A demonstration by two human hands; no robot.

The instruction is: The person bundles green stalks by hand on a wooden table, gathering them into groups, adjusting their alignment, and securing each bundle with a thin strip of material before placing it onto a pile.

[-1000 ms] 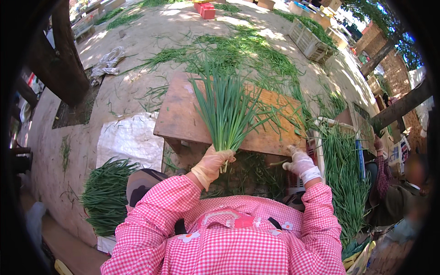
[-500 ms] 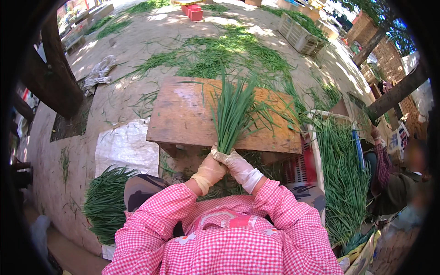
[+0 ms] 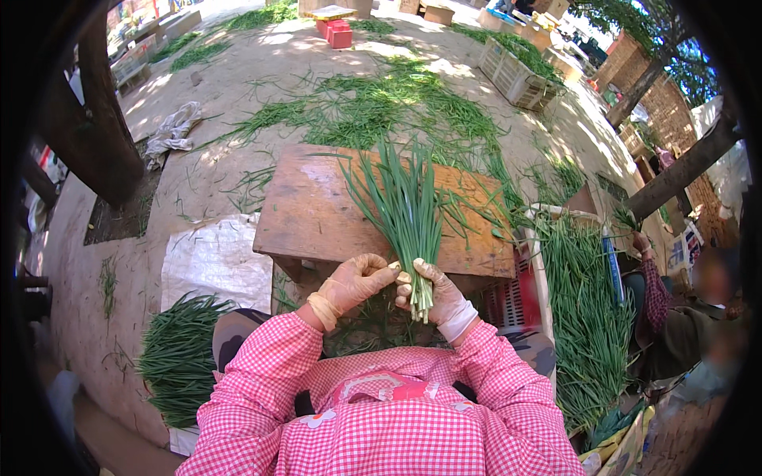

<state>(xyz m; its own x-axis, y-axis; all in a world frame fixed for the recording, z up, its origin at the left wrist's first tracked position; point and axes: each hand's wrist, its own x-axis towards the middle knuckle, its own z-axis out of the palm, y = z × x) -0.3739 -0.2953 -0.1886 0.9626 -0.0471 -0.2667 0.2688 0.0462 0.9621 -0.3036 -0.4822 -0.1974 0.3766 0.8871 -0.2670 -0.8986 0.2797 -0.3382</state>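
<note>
A bunch of garlic chives (image 3: pixel 403 210) leans with its leafy tops over the low wooden table, its pale cut ends pointing toward me. My right hand (image 3: pixel 438 297), in a thin pale glove, is wrapped round the bunch just above those ends. Just left of the stems, my gloved left hand (image 3: pixel 355 284) is closed in a pinch, thumb against forefinger. Whatever may be between its fingertips is too small to make out. Both hands are at the near edge of the wooden table (image 3: pixel 305 206), where a few loose leaves lie.
A crate of chives (image 3: pixel 591 317) stands at my right, beside a seated co-worker (image 3: pixel 659 309). At my left a chive pile (image 3: pixel 182 357) lies by a white sheet (image 3: pixel 218 258). Scattered leaves (image 3: pixel 373 103) cover the ground beyond the table. A tree trunk (image 3: pixel 103 143) rises at the left.
My hands were together round the stems; now the left has come off to the left side, pinched. The right alone holds the bunch, whose cut ends now show below it.
</note>
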